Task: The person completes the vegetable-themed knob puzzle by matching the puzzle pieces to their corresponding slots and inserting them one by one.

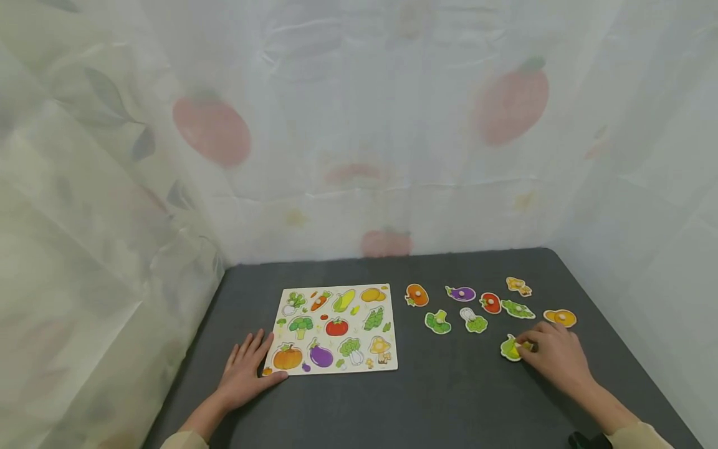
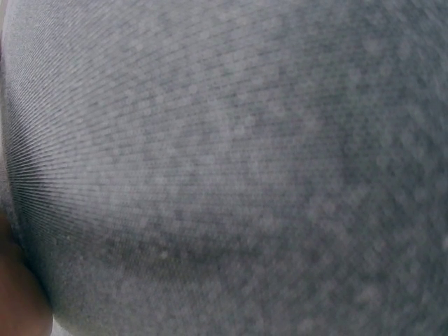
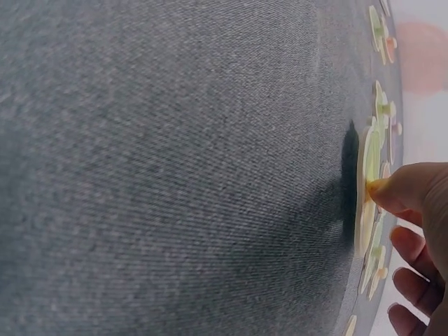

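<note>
Right fingers (image 1: 531, 337) pinch a piece (image 1: 508, 349), probably corn; board (image 1: 392, 365) shows vegetables (image 1: 336, 327).

corn piece (image 1: 510, 348) partly hidden, sleeves (image 1: 639, 436) cropped

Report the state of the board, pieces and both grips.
Puzzle board, lying flat
Green-yellow piece, pinched
Pumpkin piece, loose
Eggplant piece, loose
Tomato piece, loose
Mushroom piece, loose
Pea-pod piece, loose
Potato piece, loose
Broccoli piece, loose
White-green piece, loose
Left grip, resting at board's corner
Right grip, pinching green-yellow piece
</note>
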`<state>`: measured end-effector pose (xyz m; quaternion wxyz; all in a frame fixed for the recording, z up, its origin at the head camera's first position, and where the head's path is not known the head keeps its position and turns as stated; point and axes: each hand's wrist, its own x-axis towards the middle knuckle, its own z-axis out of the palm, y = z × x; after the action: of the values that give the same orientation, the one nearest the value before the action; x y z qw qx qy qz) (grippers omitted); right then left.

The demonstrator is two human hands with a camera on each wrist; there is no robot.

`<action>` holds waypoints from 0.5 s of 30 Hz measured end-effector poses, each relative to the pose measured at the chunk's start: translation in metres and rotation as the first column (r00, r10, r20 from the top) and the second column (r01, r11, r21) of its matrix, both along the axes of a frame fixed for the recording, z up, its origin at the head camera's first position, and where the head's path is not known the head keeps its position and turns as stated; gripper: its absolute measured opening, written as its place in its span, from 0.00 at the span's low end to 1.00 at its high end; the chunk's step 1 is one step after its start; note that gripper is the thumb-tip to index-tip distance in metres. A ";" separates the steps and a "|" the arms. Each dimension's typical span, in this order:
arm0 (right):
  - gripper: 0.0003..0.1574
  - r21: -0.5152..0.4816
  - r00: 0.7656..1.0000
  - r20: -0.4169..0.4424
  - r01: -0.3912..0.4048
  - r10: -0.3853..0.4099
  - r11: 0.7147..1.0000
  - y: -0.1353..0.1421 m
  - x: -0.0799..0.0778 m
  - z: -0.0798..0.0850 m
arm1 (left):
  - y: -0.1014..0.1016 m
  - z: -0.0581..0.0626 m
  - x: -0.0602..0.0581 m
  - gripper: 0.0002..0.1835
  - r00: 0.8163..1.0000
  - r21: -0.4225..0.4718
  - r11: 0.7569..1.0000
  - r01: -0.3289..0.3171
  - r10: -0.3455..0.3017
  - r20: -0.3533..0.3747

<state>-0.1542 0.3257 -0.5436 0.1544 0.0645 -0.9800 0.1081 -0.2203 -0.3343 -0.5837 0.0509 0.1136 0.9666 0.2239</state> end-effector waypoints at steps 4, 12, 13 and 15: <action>0.07 0.003 0.999 -0.013 -0.046 0.046 0.999 -0.002 -0.004 0.000 | 0.000 0.000 0.000 0.59 1.000 -0.009 1.000 0.001 -0.001 -0.005; 0.07 -0.016 0.998 0.038 -0.052 0.052 0.999 -0.004 -0.005 -0.003 | -0.001 -0.002 -0.001 0.59 1.000 -0.011 1.000 0.002 -0.002 -0.006; 0.07 -0.022 0.998 0.042 -0.042 0.042 0.999 -0.005 -0.004 -0.004 | -0.001 -0.002 -0.001 0.59 1.000 -0.011 1.000 0.003 -0.003 -0.007; 0.06 -0.039 0.998 0.052 -0.020 0.022 0.999 -0.005 -0.003 -0.004 | -0.001 -0.002 -0.001 0.59 1.000 -0.010 1.000 0.003 -0.004 -0.007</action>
<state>-0.1577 0.3208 -0.5480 0.1289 0.0690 -0.9807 0.1300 -0.2210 -0.3354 -0.5854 0.0486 0.1158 0.9677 0.2185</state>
